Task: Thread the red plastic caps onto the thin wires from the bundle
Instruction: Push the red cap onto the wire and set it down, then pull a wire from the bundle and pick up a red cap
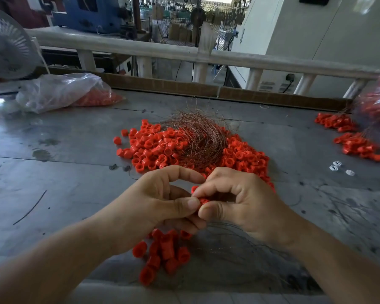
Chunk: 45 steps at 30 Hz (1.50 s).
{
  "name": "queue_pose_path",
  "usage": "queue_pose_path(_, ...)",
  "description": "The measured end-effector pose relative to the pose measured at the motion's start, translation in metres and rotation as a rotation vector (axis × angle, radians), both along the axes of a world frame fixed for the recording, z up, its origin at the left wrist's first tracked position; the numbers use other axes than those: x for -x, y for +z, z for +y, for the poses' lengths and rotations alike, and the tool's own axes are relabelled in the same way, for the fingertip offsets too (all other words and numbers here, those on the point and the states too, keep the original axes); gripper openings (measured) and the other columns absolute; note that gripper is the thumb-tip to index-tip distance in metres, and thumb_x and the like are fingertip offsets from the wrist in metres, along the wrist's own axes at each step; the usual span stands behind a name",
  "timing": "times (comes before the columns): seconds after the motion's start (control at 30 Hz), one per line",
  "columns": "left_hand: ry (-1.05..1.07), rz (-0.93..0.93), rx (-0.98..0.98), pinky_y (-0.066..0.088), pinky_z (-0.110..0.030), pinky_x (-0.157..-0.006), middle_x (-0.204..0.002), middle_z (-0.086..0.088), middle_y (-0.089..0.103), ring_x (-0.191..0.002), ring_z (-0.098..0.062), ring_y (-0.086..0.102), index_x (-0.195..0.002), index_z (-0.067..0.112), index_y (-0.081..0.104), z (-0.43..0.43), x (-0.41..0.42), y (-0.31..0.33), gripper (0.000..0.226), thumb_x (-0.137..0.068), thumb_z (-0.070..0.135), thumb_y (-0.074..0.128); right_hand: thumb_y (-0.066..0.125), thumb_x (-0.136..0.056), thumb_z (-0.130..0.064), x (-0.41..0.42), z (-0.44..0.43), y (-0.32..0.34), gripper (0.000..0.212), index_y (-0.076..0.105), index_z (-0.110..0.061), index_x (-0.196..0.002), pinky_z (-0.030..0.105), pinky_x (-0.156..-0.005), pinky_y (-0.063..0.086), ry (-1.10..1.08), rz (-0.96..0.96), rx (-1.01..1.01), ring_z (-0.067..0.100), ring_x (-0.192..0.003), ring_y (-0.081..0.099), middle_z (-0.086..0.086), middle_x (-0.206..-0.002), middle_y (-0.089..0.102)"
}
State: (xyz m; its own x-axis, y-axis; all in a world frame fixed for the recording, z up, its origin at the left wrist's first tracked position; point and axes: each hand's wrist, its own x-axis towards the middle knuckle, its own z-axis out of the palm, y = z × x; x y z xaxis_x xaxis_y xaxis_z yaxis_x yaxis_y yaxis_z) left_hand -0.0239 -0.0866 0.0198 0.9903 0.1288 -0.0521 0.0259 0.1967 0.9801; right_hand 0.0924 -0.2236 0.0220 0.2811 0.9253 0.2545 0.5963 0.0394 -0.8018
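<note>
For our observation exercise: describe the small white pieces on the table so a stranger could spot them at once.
Take the grey metal table and look to its right side, where red caps lie in heaps. Nearer the person than those heaps sit a few small white pieces, the only white bits beside all that red.

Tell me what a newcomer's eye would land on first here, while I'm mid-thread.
The red cap heap at mid-table grabs the eye first, with the coppery wire bundle lying across its top. Just nearer, the left hand and right hand meet, pinching one cap between them. A cap cluster sits beneath the left hand.
</note>
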Motion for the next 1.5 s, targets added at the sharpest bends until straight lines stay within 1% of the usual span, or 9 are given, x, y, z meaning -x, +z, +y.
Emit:
queue_pose_path(0.1, 0.004, -0.025, 0.036, 0.056, -0.027, -0.058, -0.074, -0.019, 0.069, -0.068, -0.027, 0.069, -0.103, 0.013, 0.06, -0.001, -0.001, -0.001, 0.034, -0.07, 0.015, 0.07, 0.065, -0.072, -0.033, 0.003, 0.0, -0.001, 0.02, 0.069, -0.019, -0.086, 0.011, -0.071, 0.043, -0.048, -0.124, -0.042, 0.0, -0.077, 0.054, -0.01, -0.077, 0.055)
queue_pose_path(0.2, -0.014, -0.06, -0.021, 0.056, -0.028, -0.064, -0.081, -0.019, 0.07, -0.075, -0.029, 0.069, -0.112, 0.019, 0.055, -0.003, 0.001, -0.002, 0.053, -0.065, 0.027, 0.077, 0.063, -0.08, -0.032, 0.005, 0.001, -0.001, 0.021, 0.066, -0.012, -0.086, 0.008, -0.069, 0.039, -0.069, -0.221, -0.047, -0.002, -0.076, 0.051, -0.015, -0.079, 0.05)
queue_pose_path(0.37, 0.058, -0.113, -0.164, 0.053, -0.023, -0.058, -0.071, -0.017, 0.068, -0.064, -0.021, 0.068, -0.113, 0.022, 0.05, -0.011, 0.002, -0.004, 0.052, -0.066, 0.017, 0.073, 0.058, -0.078, -0.013, 0.011, 0.002, -0.003, 0.008, 0.064, -0.01, -0.082, 0.01, -0.066, 0.04, -0.093, -0.293, -0.031, 0.0, -0.075, 0.049, -0.019, -0.078, 0.046)
queue_pose_path(0.5, 0.081, -0.132, -0.152, 0.053, -0.025, -0.055, -0.069, -0.016, 0.068, -0.06, -0.021, 0.067, -0.11, 0.022, 0.052, -0.014, 0.005, -0.001, 0.053, -0.061, 0.023, 0.07, 0.059, -0.076, -0.009, 0.016, 0.002, -0.004, 0.005, 0.062, -0.013, -0.078, 0.009, -0.064, 0.039, -0.127, -0.256, -0.076, -0.003, -0.072, 0.048, -0.019, -0.075, 0.046)
queue_pose_path(0.67, 0.016, -0.067, -0.045, 0.053, -0.026, -0.054, -0.071, -0.017, 0.068, -0.061, -0.026, 0.068, -0.106, 0.022, 0.06, -0.011, 0.003, 0.002, 0.045, -0.065, 0.021, 0.075, 0.069, -0.074, -0.037, 0.012, -0.001, 0.003, 0.012, 0.057, -0.034, -0.072, 0.015, -0.063, 0.045, -0.092, -0.081, -0.046, 0.003, -0.07, 0.054, -0.014, -0.072, 0.054)
queue_pose_path(0.87, 0.087, -0.067, 0.034, 0.052, -0.024, -0.047, -0.067, -0.014, 0.068, -0.054, -0.02, 0.065, -0.088, 0.018, 0.071, 0.002, 0.002, 0.006, 0.037, -0.054, 0.007, 0.081, 0.068, -0.058, -0.045, 0.003, -0.003, 0.006, 0.036, 0.061, -0.036, -0.092, 0.017, -0.071, 0.051, -0.048, 0.213, 0.074, 0.003, -0.077, 0.063, -0.013, -0.085, 0.064)
queue_pose_path(1.03, 0.055, -0.177, 0.223, 0.054, -0.024, -0.052, -0.077, -0.017, 0.069, -0.06, -0.021, 0.067, -0.097, 0.011, 0.071, 0.016, 0.001, 0.01, 0.051, -0.049, 0.018, 0.086, 0.064, -0.069, -0.03, 0.001, -0.002, 0.008, 0.011, 0.069, -0.026, -0.078, 0.012, -0.064, 0.047, -0.12, 0.139, 0.016, 0.005, -0.068, 0.063, -0.007, -0.075, 0.069)
queue_pose_path(1.27, 0.144, -0.092, 0.006, 0.038, -0.015, -0.037, -0.068, -0.009, 0.07, -0.04, -0.012, 0.053, -0.077, 0.02, 0.074, 0.02, 0.003, 0.012, 0.024, -0.058, 0.007, 0.067, 0.072, -0.074, -0.017, -0.006, -0.011, 0.019, 0.012, 0.07, -0.029, -0.071, 0.01, -0.063, 0.042, -0.144, -0.022, 0.069, -0.002, -0.065, 0.055, -0.016, -0.071, 0.059)
queue_pose_path(1.5, 0.617, 0.037, -0.394, 0.035, -0.012, -0.036, -0.071, -0.008, 0.068, -0.041, -0.002, 0.051, -0.075, 0.016, 0.067, 0.039, -0.008, 0.001, 0.022, -0.077, -0.006, 0.063, 0.072, -0.077, -0.02, 0.003, -0.006, 0.007, 0.005, 0.073, -0.023, -0.081, 0.004, -0.064, 0.038, -0.102, -0.279, 0.318, -0.012, -0.071, 0.052, -0.018, -0.067, 0.054)
